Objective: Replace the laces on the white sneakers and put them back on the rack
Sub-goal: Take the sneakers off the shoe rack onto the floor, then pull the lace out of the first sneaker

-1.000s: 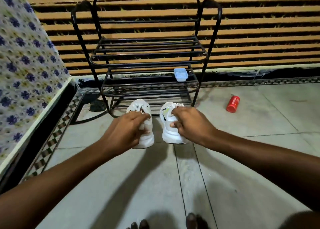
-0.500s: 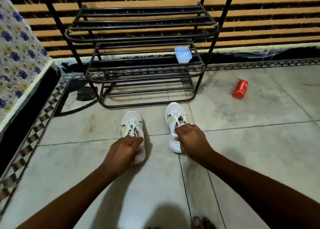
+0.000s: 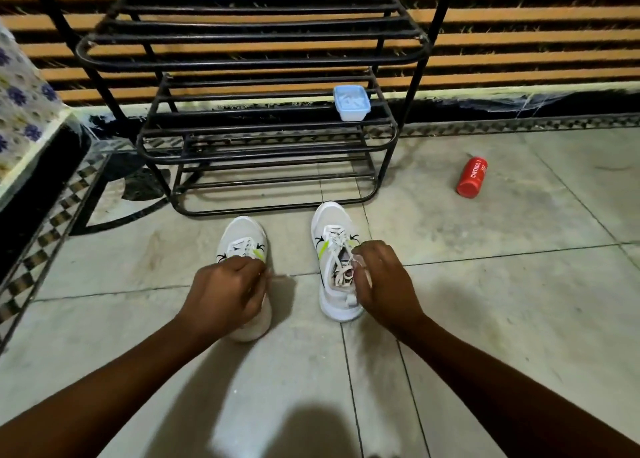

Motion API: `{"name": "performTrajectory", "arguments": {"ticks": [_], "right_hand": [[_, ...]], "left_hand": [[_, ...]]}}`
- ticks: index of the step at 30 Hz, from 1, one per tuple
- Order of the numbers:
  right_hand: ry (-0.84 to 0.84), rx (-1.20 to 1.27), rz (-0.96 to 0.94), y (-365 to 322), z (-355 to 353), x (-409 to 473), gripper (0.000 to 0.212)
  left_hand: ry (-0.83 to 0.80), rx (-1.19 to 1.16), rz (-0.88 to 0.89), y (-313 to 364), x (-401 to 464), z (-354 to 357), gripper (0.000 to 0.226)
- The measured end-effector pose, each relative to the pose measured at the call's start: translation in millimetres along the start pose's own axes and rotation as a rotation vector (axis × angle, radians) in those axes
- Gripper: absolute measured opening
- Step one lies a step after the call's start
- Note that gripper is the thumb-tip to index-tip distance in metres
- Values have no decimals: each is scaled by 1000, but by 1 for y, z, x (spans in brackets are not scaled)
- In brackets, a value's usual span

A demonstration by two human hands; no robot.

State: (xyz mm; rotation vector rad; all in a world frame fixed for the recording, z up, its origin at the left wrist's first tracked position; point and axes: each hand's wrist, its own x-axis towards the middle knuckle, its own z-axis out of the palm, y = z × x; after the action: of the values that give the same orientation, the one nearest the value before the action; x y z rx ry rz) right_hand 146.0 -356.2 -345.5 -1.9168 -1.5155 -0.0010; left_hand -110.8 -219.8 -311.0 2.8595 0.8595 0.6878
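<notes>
The person's left hand point(image 3: 225, 295) and right hand point(image 3: 388, 284) are both bare, with only the backs, the knuckles and the upper finger joints showing; the nails and palms are hidden. The knuckles stand out as a rounded row on each hand, and soft creases cross the finger joints. Behind the left hand, the left forearm point(image 3: 104, 388) is bare from the wrist to the frame's lower left corner. Behind the right hand, the right forearm point(image 3: 502, 388) is likewise bare from wrist to lower right corner. Both forearms are smooth and look broader the farther they lie from the hands.
</notes>
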Motion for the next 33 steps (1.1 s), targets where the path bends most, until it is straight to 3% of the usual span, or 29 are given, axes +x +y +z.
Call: {"name": "performTrajectory", "arguments": {"ticks": [4, 7, 12, 18, 22, 25, 28, 33], "right_hand": [[-110, 99, 180, 22, 9, 22, 40], [-231, 153, 155, 34, 17, 34, 48], [-163, 229, 182, 45, 31, 34, 38], [-57, 265, 178, 44, 41, 17, 12], [-27, 255, 174, 43, 48, 10, 27], [-35, 209, 204, 40, 55, 7, 36], [-32, 193, 241, 34, 61, 4, 39], [-13, 167, 257, 33, 60, 4, 40]], "left_hand": [[-246, -258, 45, 12, 63, 16, 13], [-300, -406, -17, 34, 105, 41, 22], [-497, -294, -59, 51, 131, 81, 39], [-345, -277, -182, 61, 125, 106, 16], [-229, -472, -334, 58, 117, 107, 5], [-156, -686, -576, 61, 111, 107, 18], [-79, -714, -715, 65, 112, 104, 24], [-111, -620, -517, 67, 116, 94, 25]]}}
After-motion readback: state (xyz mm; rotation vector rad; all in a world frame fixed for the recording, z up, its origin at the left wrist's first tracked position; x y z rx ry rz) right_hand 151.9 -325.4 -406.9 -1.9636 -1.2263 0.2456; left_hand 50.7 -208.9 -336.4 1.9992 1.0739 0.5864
